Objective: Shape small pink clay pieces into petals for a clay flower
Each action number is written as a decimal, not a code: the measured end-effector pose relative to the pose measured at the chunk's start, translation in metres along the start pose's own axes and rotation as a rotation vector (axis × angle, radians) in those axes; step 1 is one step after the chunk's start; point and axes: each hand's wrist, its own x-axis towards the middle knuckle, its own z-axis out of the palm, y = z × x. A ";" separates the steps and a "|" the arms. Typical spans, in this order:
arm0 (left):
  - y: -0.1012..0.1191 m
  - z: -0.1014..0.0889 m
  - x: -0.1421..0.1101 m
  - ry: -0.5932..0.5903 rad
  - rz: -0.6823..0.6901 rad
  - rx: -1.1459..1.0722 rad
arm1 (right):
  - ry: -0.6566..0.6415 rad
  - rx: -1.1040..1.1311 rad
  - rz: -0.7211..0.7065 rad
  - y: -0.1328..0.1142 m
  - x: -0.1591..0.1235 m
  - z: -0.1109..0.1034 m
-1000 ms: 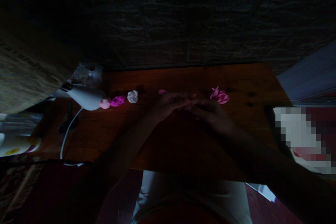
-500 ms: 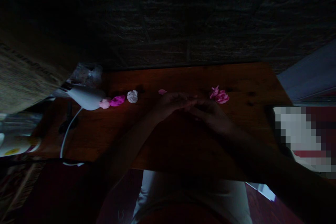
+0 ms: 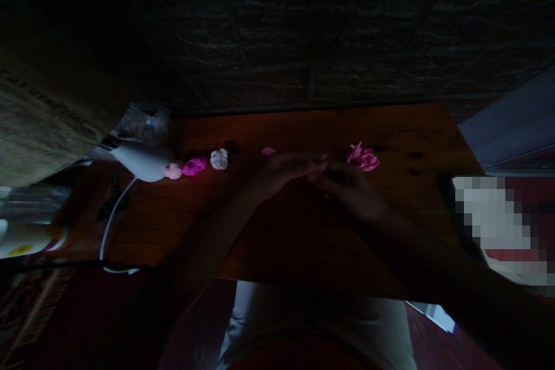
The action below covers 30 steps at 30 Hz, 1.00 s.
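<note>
Between the pink cluster (image 3: 364, 158) and the small pink piece (image 3: 268, 151), left hand (image 3: 284, 171) and right hand (image 3: 347, 185) meet, fingertips nearly closed, perhaps for fine pinching; whatever they grip (too dark) I cannot tell. Beyond the left hand sits the white lump (image 3: 219, 159), apart, probably to keep colours unmixed.

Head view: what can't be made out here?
Anything between left hand and right hand: head view, hidden by fingers and darkness.
Lettering on brown surface: head view, blurred and dim.
Dark object beside white cable: head view, lost in shadow.
Pale item at right: head view, pixelated, cut off by frame edge.
</note>
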 end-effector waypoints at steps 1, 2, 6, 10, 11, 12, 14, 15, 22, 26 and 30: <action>0.000 0.000 0.000 -0.001 0.004 -0.013 | 0.001 -0.001 -0.001 0.001 0.000 0.000; 0.000 -0.001 0.000 0.002 0.007 -0.022 | 0.000 0.000 -0.001 0.002 0.000 -0.001; 0.004 0.000 -0.002 0.035 0.017 -0.028 | -0.013 -0.004 0.016 0.003 0.000 -0.002; 0.006 0.002 -0.001 0.034 0.023 -0.049 | -0.010 0.007 0.013 0.002 0.000 -0.002; 0.006 0.003 -0.001 0.033 0.026 -0.052 | -0.010 0.011 0.011 0.002 0.000 -0.002; 0.006 0.003 -0.001 0.036 0.028 -0.054 | -0.009 0.012 0.009 0.002 0.000 -0.002; 0.006 0.004 -0.001 0.046 0.029 -0.058 | -0.013 0.008 0.006 0.002 0.000 -0.002; 0.006 0.004 -0.001 0.052 0.024 -0.059 | -0.020 0.003 0.005 0.002 0.000 -0.002; 0.003 0.004 -0.002 0.044 -0.036 0.004 | -0.017 0.003 0.013 0.004 0.000 -0.002; 0.000 0.003 -0.001 0.027 -0.023 0.045 | -0.004 0.001 0.020 0.003 0.001 -0.001; 0.000 0.001 -0.002 0.017 -0.001 0.088 | -0.016 -0.008 0.034 0.001 0.001 0.000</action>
